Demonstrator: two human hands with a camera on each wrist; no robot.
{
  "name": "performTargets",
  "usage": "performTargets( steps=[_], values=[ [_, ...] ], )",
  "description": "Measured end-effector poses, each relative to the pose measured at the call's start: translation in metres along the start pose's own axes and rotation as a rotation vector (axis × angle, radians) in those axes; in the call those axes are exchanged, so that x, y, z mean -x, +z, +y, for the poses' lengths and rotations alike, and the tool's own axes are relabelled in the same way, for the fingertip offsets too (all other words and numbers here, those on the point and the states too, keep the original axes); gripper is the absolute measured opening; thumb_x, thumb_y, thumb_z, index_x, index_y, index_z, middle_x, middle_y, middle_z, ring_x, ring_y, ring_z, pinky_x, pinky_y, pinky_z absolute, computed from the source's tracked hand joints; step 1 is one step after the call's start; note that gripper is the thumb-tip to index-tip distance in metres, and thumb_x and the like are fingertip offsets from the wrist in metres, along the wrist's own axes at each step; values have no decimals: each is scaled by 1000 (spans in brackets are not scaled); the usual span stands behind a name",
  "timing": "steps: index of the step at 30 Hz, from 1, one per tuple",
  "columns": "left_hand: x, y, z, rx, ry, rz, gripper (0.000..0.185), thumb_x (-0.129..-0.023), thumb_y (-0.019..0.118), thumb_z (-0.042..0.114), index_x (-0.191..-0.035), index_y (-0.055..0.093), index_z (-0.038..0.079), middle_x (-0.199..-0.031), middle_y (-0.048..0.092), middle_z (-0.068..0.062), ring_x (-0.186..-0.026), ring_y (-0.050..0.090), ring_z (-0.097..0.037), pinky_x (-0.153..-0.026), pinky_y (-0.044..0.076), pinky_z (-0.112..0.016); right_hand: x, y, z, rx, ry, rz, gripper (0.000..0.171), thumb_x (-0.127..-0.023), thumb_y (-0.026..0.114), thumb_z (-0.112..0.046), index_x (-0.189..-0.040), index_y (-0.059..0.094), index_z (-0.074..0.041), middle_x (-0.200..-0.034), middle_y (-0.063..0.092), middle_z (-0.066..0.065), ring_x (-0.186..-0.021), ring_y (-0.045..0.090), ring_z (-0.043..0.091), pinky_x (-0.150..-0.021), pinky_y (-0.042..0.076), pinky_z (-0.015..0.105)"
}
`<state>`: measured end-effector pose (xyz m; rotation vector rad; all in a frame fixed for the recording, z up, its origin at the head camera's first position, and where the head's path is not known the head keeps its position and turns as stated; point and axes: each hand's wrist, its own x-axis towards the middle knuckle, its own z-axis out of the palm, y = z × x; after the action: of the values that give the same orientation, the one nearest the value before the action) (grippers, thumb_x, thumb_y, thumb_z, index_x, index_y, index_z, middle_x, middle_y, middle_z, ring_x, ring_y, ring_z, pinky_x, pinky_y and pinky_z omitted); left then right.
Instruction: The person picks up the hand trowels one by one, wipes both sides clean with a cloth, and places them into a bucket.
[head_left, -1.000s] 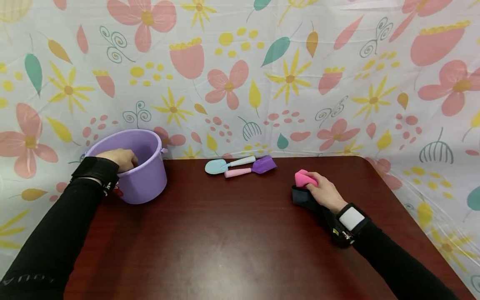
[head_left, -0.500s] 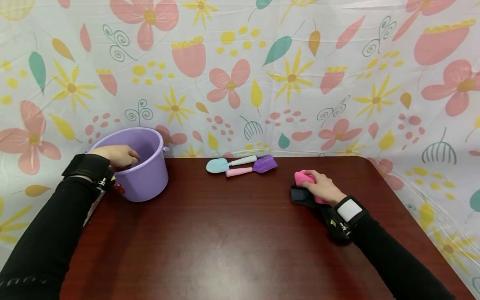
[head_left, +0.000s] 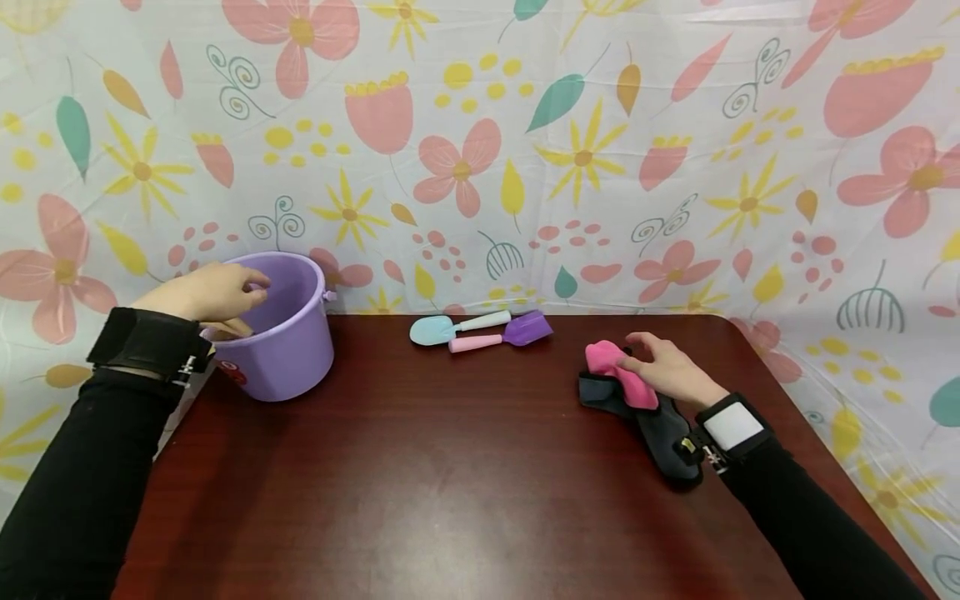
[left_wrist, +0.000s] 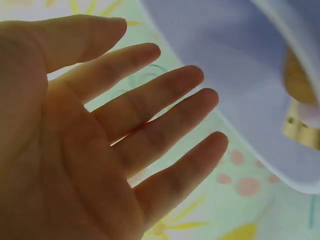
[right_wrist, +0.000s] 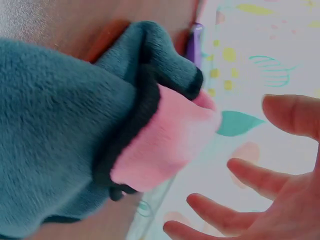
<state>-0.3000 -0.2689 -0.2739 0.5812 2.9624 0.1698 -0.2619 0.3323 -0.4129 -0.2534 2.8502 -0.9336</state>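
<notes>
My left hand [head_left: 198, 292] is over the near left rim of the purple bucket [head_left: 288, 362], fingers spread with nothing in them in the left wrist view. Inside that bucket, a tan, wood-coloured piece [left_wrist: 300, 127] is partly visible; its kind is unclear. On the right of the table, a soft pink cloth piece [head_left: 633, 387] lies across a dark grey fleecy piece with black edging [head_left: 663, 442]. My right hand [head_left: 671, 367] is just beside the pink piece, fingers apart and holding nothing. The right wrist view shows a gap between the hand and both fabrics.
Two toy shovels, one light blue [head_left: 432, 330] and one purple with a pink handle [head_left: 527, 328], lie at the back edge of the brown table [head_left: 435, 467]. A flowered curtain [head_left: 465, 108] hangs close behind.
My left hand has come up and leftward out of the bucket, its fingers loosening. The right hand has let go of the pink piece and shifted slightly right.
</notes>
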Motion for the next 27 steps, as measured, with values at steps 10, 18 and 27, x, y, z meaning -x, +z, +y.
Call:
performTargets(
  steps=[10,18,27],
  values=[
    [-19,17,63,37,165,289,21,-95,52,8,-106,69,3,-89,63,-9,-79,55,-24,-75,43,-42,6,-4,-1,113,15,0,67,-97,60,-40,-144,36,1,-137,37,36,-120,40,50,-94,36,65],
    [-71,55,97,72,247,222,28,-96,50,8,-116,69,2,-106,68,-13,-90,62,-24,-84,48,-43,-11,13,5,189,-5,-60,79,-89,70,-40,-147,35,0,-131,42,35,-117,40,47,-91,40,62],
    [-139,117,126,159,275,78,28,-97,50,8,-117,69,3,-111,68,-12,-96,62,-24,-87,48,-40,-37,26,18,240,34,-140,81,-81,79,-27,-145,38,2,-113,55,26,-98,49,39,-77,45,47]
  ],
)
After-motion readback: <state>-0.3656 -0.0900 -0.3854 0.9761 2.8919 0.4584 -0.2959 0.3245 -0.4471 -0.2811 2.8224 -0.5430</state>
